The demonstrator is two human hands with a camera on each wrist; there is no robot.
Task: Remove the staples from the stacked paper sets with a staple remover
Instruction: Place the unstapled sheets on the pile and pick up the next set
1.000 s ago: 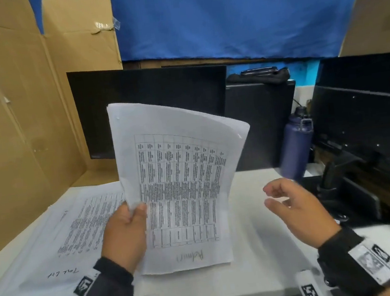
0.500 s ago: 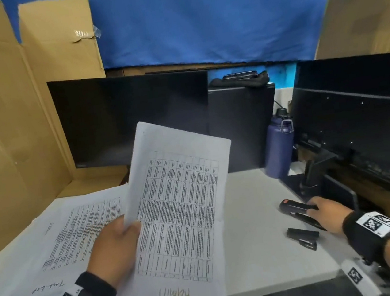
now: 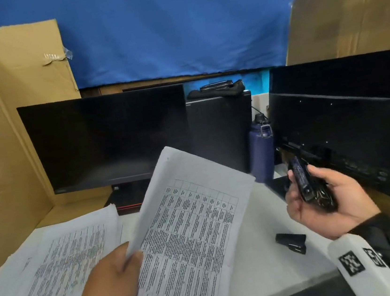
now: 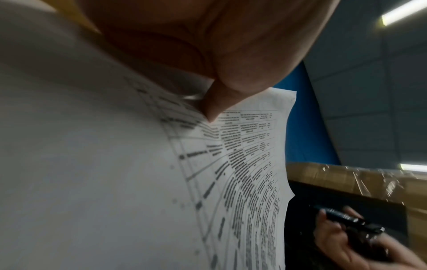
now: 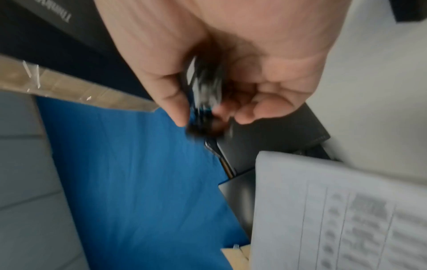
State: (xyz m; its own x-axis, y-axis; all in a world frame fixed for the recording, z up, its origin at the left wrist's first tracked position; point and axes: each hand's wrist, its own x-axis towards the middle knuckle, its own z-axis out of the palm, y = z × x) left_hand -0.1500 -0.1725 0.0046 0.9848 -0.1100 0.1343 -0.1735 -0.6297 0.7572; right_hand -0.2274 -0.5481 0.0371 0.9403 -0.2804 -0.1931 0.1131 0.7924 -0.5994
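My left hand [image 3: 120, 267] pinches the lower left edge of a stapled paper set [image 3: 192, 234] printed with a table and holds it tilted above the desk. In the left wrist view my thumb [image 4: 219, 102] presses on the sheet [image 4: 242, 164]. My right hand [image 3: 318, 201] is raised to the right of the paper, palm up, with its fingers curled round a black stapler-shaped tool [image 3: 304, 183]. That tool [image 5: 203, 95] is blurred in the right wrist view. More printed paper sets [image 3: 62, 257] lie stacked on the white desk at the left.
A small black stapler [image 3: 291, 243] lies on the desk [image 3: 266, 274] below my right hand. A dark monitor [image 3: 104, 139] stands behind, another [image 3: 346, 124] at the right, with a blue bottle [image 3: 261, 149] between. Cardboard [image 3: 2, 171] walls the left side.
My right hand reached to the desk's right side, took hold of the black tool and lifted it toward the paper. My left hand lowered and tilted the paper set.
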